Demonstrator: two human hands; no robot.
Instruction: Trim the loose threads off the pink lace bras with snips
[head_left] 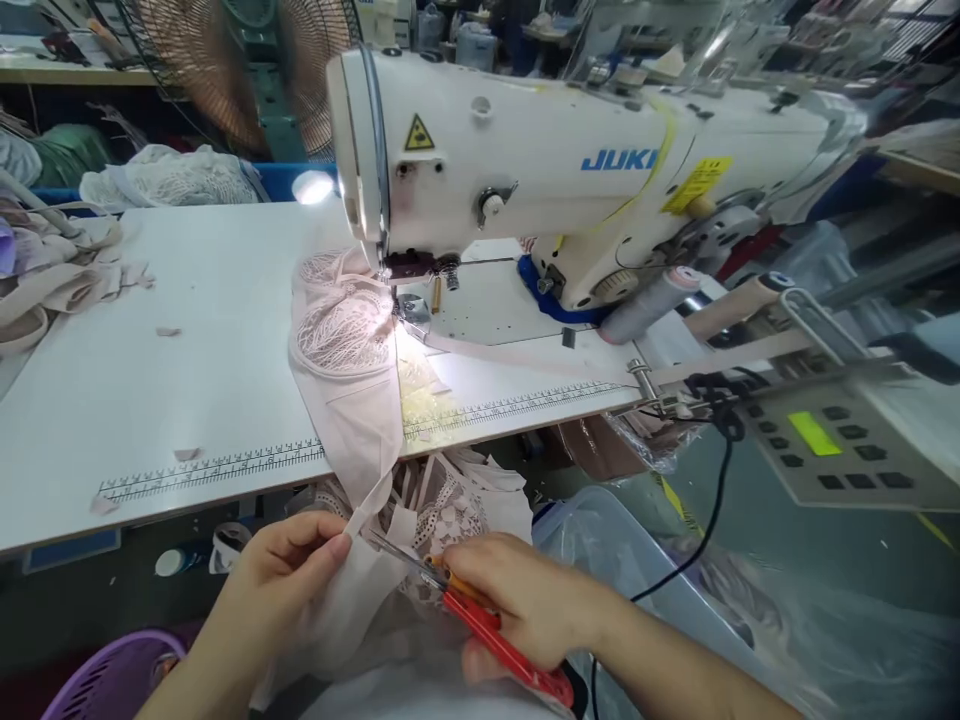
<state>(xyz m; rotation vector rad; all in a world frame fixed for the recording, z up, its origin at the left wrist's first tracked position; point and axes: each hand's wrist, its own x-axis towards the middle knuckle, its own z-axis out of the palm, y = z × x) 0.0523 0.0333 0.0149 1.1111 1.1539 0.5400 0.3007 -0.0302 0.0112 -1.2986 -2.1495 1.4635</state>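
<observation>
Your left hand point(300, 560) pinches the strap point(369, 503); your right hand point(525, 600) wraps the scissors point(487, 632). The strap, seemingly uncut, runs to the garment point(345, 335) at eleven o'clock.

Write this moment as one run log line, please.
left hand: pinching pale fabric strip | right hand: holding red-handled scissors, blades near strip | pale garment: at sewing machine, draped over edge of table
</observation>
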